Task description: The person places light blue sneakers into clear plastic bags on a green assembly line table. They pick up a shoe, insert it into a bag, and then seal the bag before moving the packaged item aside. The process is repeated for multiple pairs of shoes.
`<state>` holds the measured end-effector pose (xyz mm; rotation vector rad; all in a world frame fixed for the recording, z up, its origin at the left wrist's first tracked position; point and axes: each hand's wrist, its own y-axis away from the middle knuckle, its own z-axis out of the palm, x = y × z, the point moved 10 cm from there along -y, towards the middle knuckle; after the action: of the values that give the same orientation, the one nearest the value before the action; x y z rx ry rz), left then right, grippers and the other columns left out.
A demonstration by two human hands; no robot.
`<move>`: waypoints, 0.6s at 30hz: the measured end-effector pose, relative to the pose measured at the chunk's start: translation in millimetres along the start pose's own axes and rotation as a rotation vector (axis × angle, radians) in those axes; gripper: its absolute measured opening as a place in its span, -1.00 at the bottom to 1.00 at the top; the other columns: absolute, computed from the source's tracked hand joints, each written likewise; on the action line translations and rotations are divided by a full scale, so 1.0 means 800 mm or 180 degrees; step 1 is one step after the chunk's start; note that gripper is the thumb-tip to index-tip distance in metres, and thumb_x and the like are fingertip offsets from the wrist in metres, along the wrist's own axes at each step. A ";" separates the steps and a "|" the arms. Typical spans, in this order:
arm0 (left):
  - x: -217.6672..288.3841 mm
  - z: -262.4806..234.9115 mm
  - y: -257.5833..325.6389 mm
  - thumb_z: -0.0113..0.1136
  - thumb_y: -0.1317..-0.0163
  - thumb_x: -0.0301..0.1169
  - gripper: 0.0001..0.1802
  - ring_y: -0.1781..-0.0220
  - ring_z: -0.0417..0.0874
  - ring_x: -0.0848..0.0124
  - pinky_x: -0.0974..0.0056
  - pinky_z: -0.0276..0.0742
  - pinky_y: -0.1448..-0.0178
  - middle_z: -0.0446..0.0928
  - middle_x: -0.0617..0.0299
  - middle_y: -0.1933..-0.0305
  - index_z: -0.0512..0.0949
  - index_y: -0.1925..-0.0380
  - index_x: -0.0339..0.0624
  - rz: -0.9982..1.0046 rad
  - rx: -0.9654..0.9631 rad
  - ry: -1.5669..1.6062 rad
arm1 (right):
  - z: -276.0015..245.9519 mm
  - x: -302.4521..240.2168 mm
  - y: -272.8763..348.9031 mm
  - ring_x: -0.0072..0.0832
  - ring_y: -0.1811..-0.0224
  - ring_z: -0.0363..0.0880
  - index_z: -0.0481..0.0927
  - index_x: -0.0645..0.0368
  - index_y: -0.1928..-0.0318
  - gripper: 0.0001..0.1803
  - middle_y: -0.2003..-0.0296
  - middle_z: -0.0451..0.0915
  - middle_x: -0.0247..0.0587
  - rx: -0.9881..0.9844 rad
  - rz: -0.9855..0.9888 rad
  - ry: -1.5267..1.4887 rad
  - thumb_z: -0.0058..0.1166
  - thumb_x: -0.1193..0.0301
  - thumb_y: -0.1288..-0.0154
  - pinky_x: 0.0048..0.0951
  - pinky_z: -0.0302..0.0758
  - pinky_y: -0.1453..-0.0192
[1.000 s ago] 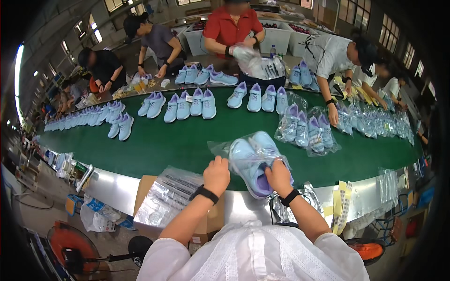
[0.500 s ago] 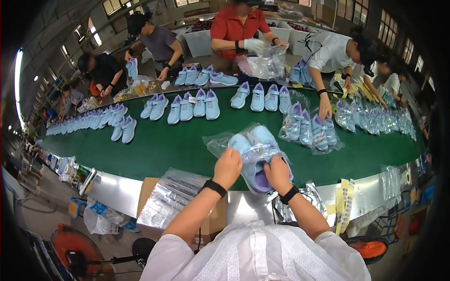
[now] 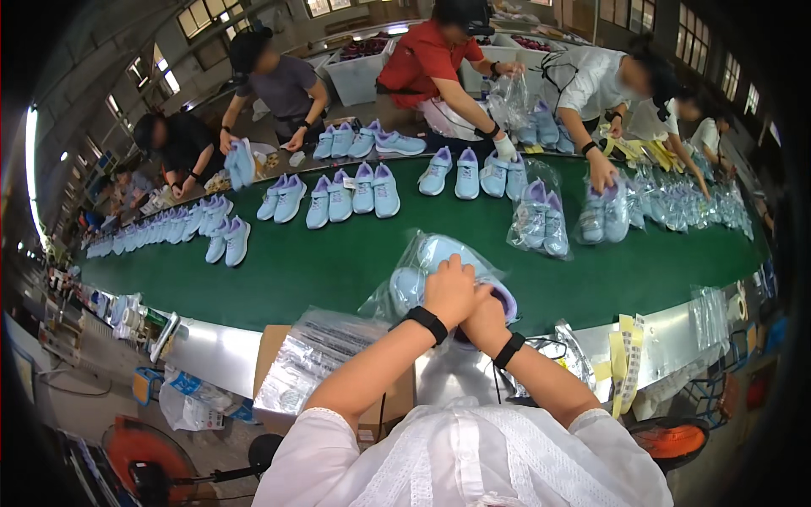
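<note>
A pair of light-blue shoes with lilac lining (image 3: 443, 249) lies toes-away in front of me, partly inside a clear plastic bag (image 3: 380, 300). My left hand (image 3: 450, 291) is closed on the bag over the middle of the pair. Against it, nearer me, my right hand (image 3: 487, 321) grips the shoes by the collar of the right one; some of its fingers are hidden. The two hands touch, and they cover much of the left shoe.
Shoe pairs (image 3: 363, 190) stand in rows along the green belt (image 3: 321, 262); bagged pairs (image 3: 541, 220) are at the right. Co-workers reach in from the far side. By my left forearm, flat plastic bags (image 3: 312, 355) lie on a cardboard box (image 3: 266, 355). Yellow label strips (image 3: 625, 359) hang at right.
My left hand has moved right, from the bag's left side to beside my right hand. The shoes have shifted slightly left. Across the belt, a gloved co-worker has reached down to a shoe pair.
</note>
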<state>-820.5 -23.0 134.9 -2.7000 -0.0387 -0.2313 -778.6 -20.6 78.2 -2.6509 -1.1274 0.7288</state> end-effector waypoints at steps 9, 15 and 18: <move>0.049 0.038 -0.013 0.05 0.04 -0.45 -0.90 0.42 0.59 0.18 0.15 0.54 0.38 0.51 0.13 0.40 0.54 0.50 -0.12 0.0934 -0.0352 0.0296 | 0.072 -0.051 0.034 -0.30 0.24 0.53 0.52 0.20 0.26 -0.78 0.29 0.54 -0.04 -0.0617 -0.1666 0.0185 -0.05 0.44 -0.04 -0.32 0.50 0.22; 0.060 0.040 0.000 0.08 0.07 -0.45 -0.91 0.42 0.61 0.18 0.15 0.55 0.37 0.52 0.12 0.42 0.56 0.52 -0.13 0.0695 -0.0321 0.0719 | 0.098 -0.038 0.047 -0.28 0.09 0.51 0.47 0.19 0.12 -0.71 0.14 0.52 -0.07 -0.0976 -0.2146 -0.0939 -0.07 0.41 -0.12 -0.34 0.46 -0.01; -0.001 0.092 -0.009 0.09 0.06 -0.43 -0.91 0.40 0.61 0.18 0.11 0.55 0.37 0.54 0.12 0.44 0.58 0.55 -0.10 0.0355 -0.0336 0.0549 | 0.122 -0.081 0.075 -0.34 -0.04 0.46 0.43 0.15 0.03 -0.67 0.04 0.49 -0.13 -0.0719 -0.3060 0.0534 -0.09 0.36 -0.19 -0.33 0.37 -0.17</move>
<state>-810.0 14.3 72.0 -2.7648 0.1795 -0.4422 -828.0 -112.4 -2.5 -1.8521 -2.2216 0.1832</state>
